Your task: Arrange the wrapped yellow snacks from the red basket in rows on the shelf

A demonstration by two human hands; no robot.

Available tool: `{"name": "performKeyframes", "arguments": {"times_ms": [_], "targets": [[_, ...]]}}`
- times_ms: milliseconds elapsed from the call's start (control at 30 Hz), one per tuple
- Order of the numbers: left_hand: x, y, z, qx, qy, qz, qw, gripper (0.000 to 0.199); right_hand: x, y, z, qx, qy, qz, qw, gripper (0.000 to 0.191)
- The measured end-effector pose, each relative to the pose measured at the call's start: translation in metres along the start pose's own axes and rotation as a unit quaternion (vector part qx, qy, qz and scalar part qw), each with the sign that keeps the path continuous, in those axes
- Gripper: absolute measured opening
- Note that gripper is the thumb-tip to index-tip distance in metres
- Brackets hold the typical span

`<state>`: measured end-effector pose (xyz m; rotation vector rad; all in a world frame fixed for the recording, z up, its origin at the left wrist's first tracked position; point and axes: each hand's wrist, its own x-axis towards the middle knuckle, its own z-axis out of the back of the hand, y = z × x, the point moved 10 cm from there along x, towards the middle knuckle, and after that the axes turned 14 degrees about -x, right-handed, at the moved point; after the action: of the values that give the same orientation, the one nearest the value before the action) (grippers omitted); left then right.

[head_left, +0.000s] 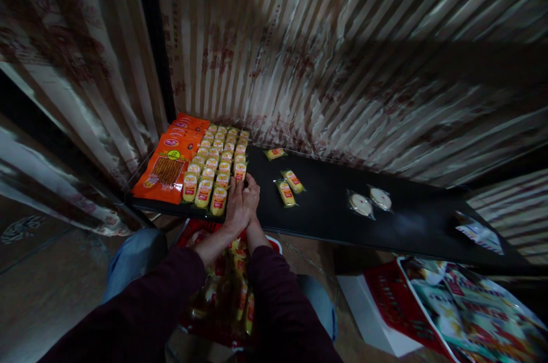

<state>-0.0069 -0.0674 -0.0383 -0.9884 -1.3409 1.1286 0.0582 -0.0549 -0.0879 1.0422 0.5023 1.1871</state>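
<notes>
Yellow snack cakes point(203, 193), film-wrapped: four columns at the left of the black shelf point(325, 186), overlap obscuring the total; three loose, right of the hands. Left hand point(237, 206) and right hand point(252, 194): together at the fourth column's front end; grip narrow, whether around a cake cannot be seen. Orange snack bags point(165, 163): overlapping, beside the columns. Round white cakes point(361, 204): two. Blue-and-white packet point(479, 233): one. Red baskets point(387, 297): two, below. Wrists cross the shelf's front edge; bare room separates loose from round cakes.

Black shelf point(325, 194) with orange bags point(166, 160), yellow packets point(204, 192), round white packets point(361, 204), striped packet point(479, 233).
</notes>
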Motion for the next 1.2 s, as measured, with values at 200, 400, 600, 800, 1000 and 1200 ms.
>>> {"name": "performKeyframes", "arguments": {"times_ms": [200, 400, 600, 800, 1000, 1200], "targets": [[0.003, -0.006, -0.003, 0.014, 0.025, -0.017, 0.999, 0.034, 0.032, -0.005, 0.025, -0.14, 0.008, 0.056, 0.989, 0.039], [0.004, -0.008, -0.014, 0.02, 0.038, -0.034, 0.999, 0.034, 0.035, -0.002, 0.018, -0.179, 0.027, 0.074, 0.981, 0.038], [0.001, -0.005, -0.007, 0.043, 0.03, -0.041, 0.998, 0.034, 0.039, 0.006, 0.019, -0.138, 0.05, 0.083, 0.986, 0.042], [0.006, -0.003, -0.004, 0.053, 0.055, -0.042, 0.996, 0.032, 0.021, 0.028, 0.015, -0.101, 0.05, 0.107, 0.988, 0.046], [0.003, 0.004, -0.008, 0.055, 0.056, -0.038, 0.996, 0.041, -0.008, 0.04, -0.005, -0.095, 0.059, 0.11, 0.988, 0.05], [0.007, 0.011, -0.012, 0.057, 0.056, -0.026, 0.996, 0.052, 0.008, 0.038, 0.013, -0.086, 0.048, 0.111, 0.989, 0.048]]}}
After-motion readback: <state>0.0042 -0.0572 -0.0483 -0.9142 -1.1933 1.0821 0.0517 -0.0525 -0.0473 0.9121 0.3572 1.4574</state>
